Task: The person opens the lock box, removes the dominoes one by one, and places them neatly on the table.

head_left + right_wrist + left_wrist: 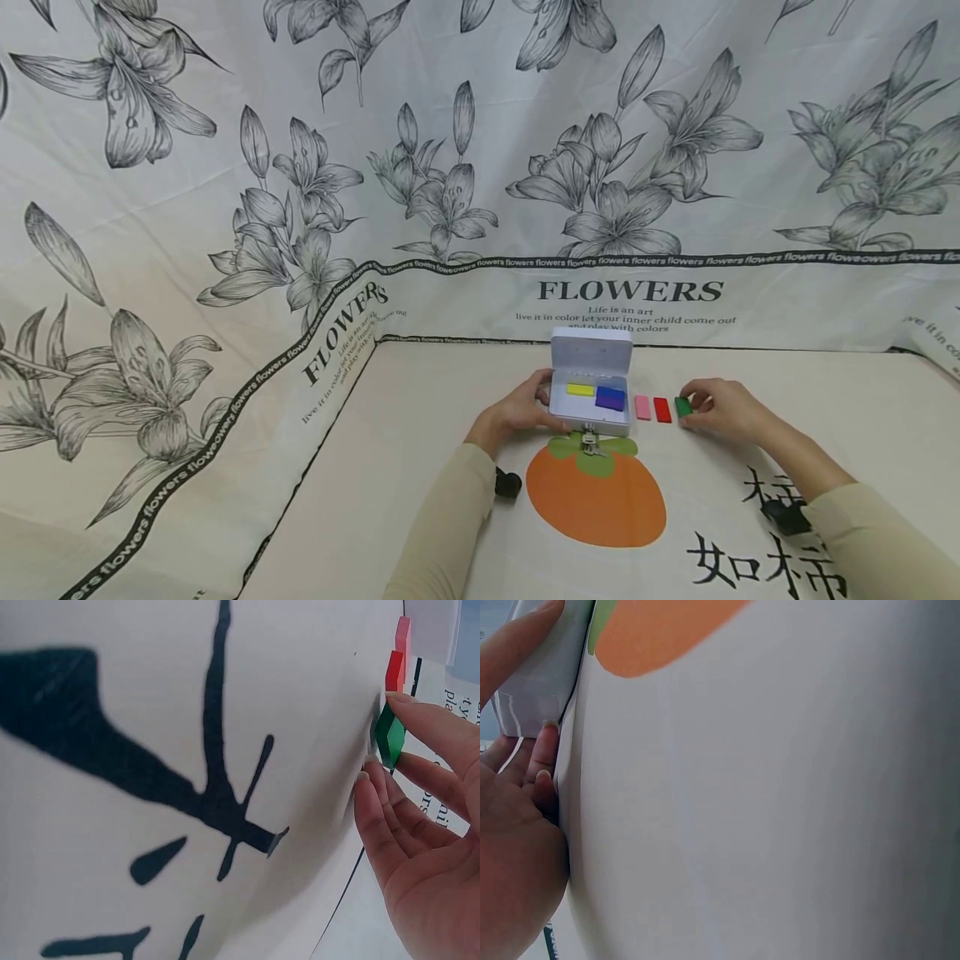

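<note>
A white hinged box (568, 423) stands with its lid (592, 354) raised and a metal clasp (591, 443) hanging at its front. Inside lie a yellow block (580, 389) and a dark blue block (610, 398). My left hand (513, 414) grips the box's left end, the thumb along its front and the fingers around the side. To the right of the box, a pink block (642, 407) and a red block (662, 410) sit in a row on the cloth. At the row's right end, my right hand (726, 410) pinches a green block (391, 736) between thumb and fingertips.
The light table cloth (420, 400) bears a printed orange persimmon (600, 500) in front of the box and black characters (723, 562) at the right. A flower-printed curtain (450, 300) closes off the back and left side.
</note>
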A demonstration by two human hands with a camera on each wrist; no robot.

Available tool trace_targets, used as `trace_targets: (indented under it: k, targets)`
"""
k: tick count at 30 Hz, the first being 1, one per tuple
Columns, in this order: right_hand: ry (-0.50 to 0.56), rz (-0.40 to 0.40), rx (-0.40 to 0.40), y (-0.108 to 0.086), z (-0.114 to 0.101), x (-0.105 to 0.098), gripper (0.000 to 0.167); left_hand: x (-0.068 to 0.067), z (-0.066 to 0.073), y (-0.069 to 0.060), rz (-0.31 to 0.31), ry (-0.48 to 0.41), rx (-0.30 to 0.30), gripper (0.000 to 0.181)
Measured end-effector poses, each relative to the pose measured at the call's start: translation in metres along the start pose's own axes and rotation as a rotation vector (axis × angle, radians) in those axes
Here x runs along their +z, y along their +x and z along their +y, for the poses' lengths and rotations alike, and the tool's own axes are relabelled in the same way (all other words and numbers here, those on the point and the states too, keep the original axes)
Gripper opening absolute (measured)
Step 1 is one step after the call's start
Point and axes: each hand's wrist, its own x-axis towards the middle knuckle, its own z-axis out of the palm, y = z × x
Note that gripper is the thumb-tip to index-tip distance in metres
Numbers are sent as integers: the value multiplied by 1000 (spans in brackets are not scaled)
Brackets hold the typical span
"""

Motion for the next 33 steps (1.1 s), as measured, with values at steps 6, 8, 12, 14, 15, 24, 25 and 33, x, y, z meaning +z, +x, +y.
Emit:
trace_targets:
  k: [6, 8, 12, 14, 15, 24, 25, 33]
  targets:
    - [-6, -4, 17, 1, -1, 1, 39, 0, 1, -1, 3, 9, -7, 103]
    - [-7, -5, 20, 1, -3, 1, 39, 0, 1, -1, 3, 9, -7, 103]
    - [-11, -9, 26, 0, -4, 0, 40, 0, 2, -1, 1, 11, 0, 103]
    - [-13, -12, 23, 0, -5, 0, 40, 0, 2, -1, 0, 13, 2, 103]
    - [-14, -13, 22, 0, -5, 0, 40, 0, 2, -1, 0, 14, 2, 103]
    - [-1, -30, 16, 1, -4, 0, 40, 0, 2, -1, 5, 12, -8, 102]
    - [1, -33, 18, 1, -4, 0, 40, 0, 2, -1, 7, 11, -11, 102]
    - [3, -32, 13, 2, -3, 1, 40, 1, 2, -2, 17, 20, -13, 103]
